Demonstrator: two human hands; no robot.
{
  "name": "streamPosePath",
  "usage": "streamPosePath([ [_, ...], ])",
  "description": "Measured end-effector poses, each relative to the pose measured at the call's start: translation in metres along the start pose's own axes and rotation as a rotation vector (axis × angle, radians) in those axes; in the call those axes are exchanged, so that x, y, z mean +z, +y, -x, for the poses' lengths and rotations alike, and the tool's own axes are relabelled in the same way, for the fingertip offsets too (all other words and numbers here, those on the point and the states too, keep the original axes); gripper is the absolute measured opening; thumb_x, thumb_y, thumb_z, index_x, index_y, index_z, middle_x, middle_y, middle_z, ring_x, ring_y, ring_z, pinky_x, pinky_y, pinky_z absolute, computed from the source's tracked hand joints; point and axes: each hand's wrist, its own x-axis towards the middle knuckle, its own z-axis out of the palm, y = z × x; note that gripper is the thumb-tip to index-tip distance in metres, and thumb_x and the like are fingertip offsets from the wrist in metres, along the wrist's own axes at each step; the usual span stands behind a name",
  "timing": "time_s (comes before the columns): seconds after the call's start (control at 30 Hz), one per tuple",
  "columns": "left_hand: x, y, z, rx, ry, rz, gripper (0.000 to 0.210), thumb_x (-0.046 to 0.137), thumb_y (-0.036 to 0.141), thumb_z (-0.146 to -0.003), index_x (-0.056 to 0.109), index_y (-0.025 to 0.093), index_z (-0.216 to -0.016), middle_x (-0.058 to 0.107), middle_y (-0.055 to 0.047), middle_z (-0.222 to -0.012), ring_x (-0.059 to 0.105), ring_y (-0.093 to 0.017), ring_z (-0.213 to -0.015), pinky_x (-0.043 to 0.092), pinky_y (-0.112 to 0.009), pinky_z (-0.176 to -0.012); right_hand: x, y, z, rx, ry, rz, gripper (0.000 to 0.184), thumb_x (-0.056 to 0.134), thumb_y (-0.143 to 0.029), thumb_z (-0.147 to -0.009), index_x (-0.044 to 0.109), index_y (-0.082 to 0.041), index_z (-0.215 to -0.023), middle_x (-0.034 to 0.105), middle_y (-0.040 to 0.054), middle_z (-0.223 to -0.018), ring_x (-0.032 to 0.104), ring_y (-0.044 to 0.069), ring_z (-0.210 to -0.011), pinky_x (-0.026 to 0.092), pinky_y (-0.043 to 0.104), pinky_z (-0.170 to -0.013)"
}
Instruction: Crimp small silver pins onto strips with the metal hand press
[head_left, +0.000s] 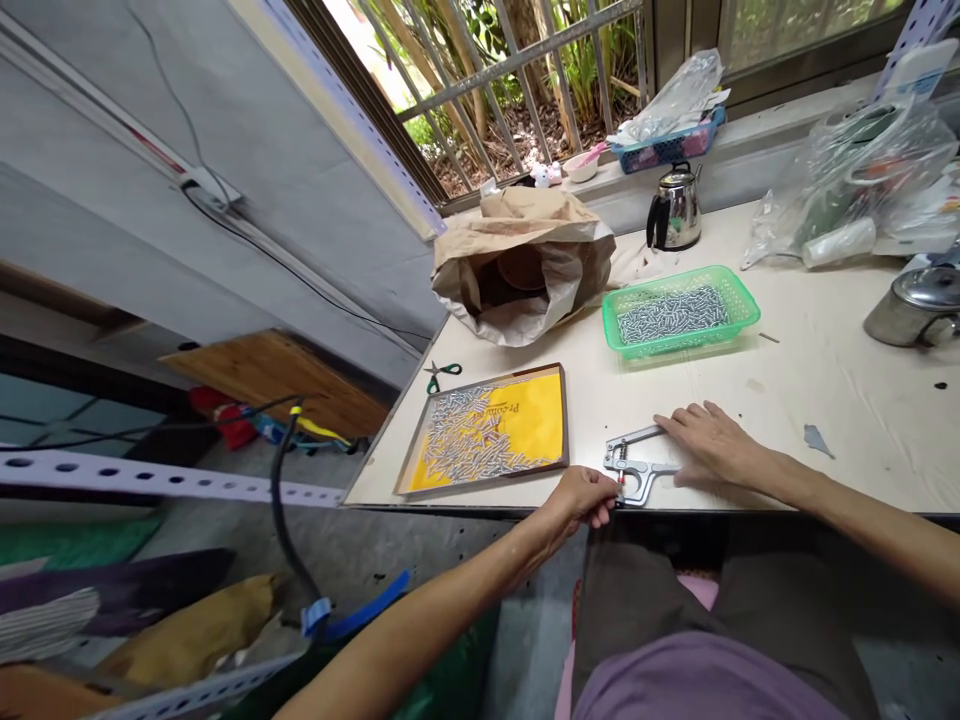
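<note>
Silver snap pliers (pixel 636 465) lie at the front edge of the table, their two handles spread apart and pointing right. My right hand (pixel 709 440) grips the handle ends, fingers on the upper handle and the blurred thumb side by the lower one. At the jaw end my left hand (pixel 587 495) is closed in a pinch; whatever small piece it holds is hidden by the fingers. Left of the pliers, a shallow tray (pixel 564 410) with a yellow sheet holds many small silver metal pieces (pixel 472 440). Similar pieces fill a green plastic basket (pixel 679 350) farther back.
An open brown paper bag (pixel 525 250) stands behind the tray, and green-handled scissors (pixel 442 374) lie by the left table edge. A steel kettle (pixel 679 210) is at the back. On the right are a metal pot (pixel 911 310) and plastic bags (pixel 847 180).
</note>
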Motion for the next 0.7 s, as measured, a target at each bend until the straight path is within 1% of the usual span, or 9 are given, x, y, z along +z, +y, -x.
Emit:
streamPosePath([
  [0.07,0.002,-0.004,0.004,0.14,0.134,-0.173,0.028,0.058,0.032,-0.081,0.057,0.014,-0.059,0.052,0.003,-0.046,0.05,-0.01,-0.042,0.038,-0.021,-0.046,-0.002,-0.004,0.004,-0.011,0.022,-0.023,0.074,0.077,-0.037,-0.067,0.046,-0.015,-0.131,0.063,0.014,-0.108,0.056,0.031,-0.1,0.038,0.046,-0.091],
  [0.13,0.007,-0.005,0.008,0.41,0.349,-0.39,0.017,0.058,0.029,-0.083,0.063,0.015,-0.073,0.061,-0.001,-0.065,0.059,-0.014,-0.061,0.045,-0.024,-0.059,-0.003,-0.007,0.006,-0.015,0.044,-0.04,0.073,0.076,-0.032,-0.069,0.045,-0.016,-0.133,0.064,0.0127,-0.105,0.056,0.03,-0.1,0.038,0.045,-0.091],
  [0.2,0.014,-0.001,0.007,0.715,0.496,-0.587,0.013,0.059,0.026,-0.083,0.063,0.019,-0.092,0.064,-0.005,-0.092,0.06,-0.019,-0.087,0.048,-0.03,-0.075,-0.001,-0.009,0.008,-0.013,0.069,-0.049,0.074,0.075,-0.029,-0.07,0.042,-0.016,-0.135,0.065,0.0121,-0.105,0.056,0.029,-0.101,0.038,0.046,-0.091],
  [0.23,0.017,0.003,0.004,0.842,0.512,-0.663,0.021,0.062,0.026,-0.082,0.06,0.02,-0.102,0.062,-0.007,-0.104,0.057,-0.021,-0.098,0.048,-0.033,-0.083,0.0,-0.01,0.008,-0.011,0.082,-0.052,0.076,0.075,-0.027,-0.07,0.04,-0.016,-0.136,0.065,0.0121,-0.106,0.056,0.029,-0.101,0.038,0.046,-0.092],
  [0.3,0.022,0.014,-0.005,1.012,0.449,-0.776,0.042,0.069,0.028,-0.077,0.052,0.019,-0.115,0.055,-0.011,-0.122,0.05,-0.025,-0.113,0.045,-0.04,-0.093,0.003,-0.009,0.01,0.002,0.094,-0.061,0.08,0.074,-0.026,-0.07,0.036,-0.016,-0.139,0.064,0.0127,-0.109,0.056,0.03,-0.103,0.039,0.047,-0.091],
  [0.37,0.025,0.026,-0.017,1.072,0.349,-0.843,0.058,0.074,0.031,-0.073,0.047,0.017,-0.121,0.052,-0.013,-0.126,0.048,-0.027,-0.114,0.044,-0.042,-0.096,0.004,-0.005,0.013,-0.001,0.079,-0.087,0.084,0.074,-0.028,-0.069,0.032,-0.016,-0.141,0.062,0.0137,-0.114,0.055,0.03,-0.104,0.041,0.045,-0.089],
  [0.5,0.024,0.038,-0.032,1.072,0.244,-0.926,0.062,0.074,0.038,-0.072,0.044,0.016,-0.122,0.056,-0.012,-0.117,0.051,-0.027,-0.105,0.046,-0.042,-0.091,0.001,0.006,0.021,0.006,0.041,-0.112,0.085,0.076,-0.035,-0.065,0.036,-0.014,-0.137,0.058,0.017,-0.119,0.053,0.032,-0.105,0.045,0.044,-0.085],
  [0.6,0.024,0.041,-0.034,1.062,0.257,-0.985,0.071,0.075,0.046,-0.069,0.044,0.014,-0.124,0.056,-0.013,-0.112,0.051,-0.029,-0.102,0.046,-0.042,-0.088,-0.005,0.007,0.025,0.056,-0.015,-0.073,0.068,0.079,-0.037,-0.063,0.052,-0.011,-0.12,0.061,0.0162,-0.106,0.054,0.031,-0.097,0.046,0.04,-0.08],
  [0.7,0.025,0.047,-0.034,1.064,0.216,-1.0,0.061,0.074,0.047,-0.07,0.05,0.014,-0.115,0.056,-0.011,-0.106,0.05,-0.027,-0.1,0.046,-0.039,-0.084,-0.008,0.001,0.024,0.07,-0.039,-0.012,0.049,0.077,-0.036,-0.067,0.059,-0.013,-0.106,0.061,0.0121,-0.096,0.055,0.027,-0.092,0.045,0.036,-0.077],
])
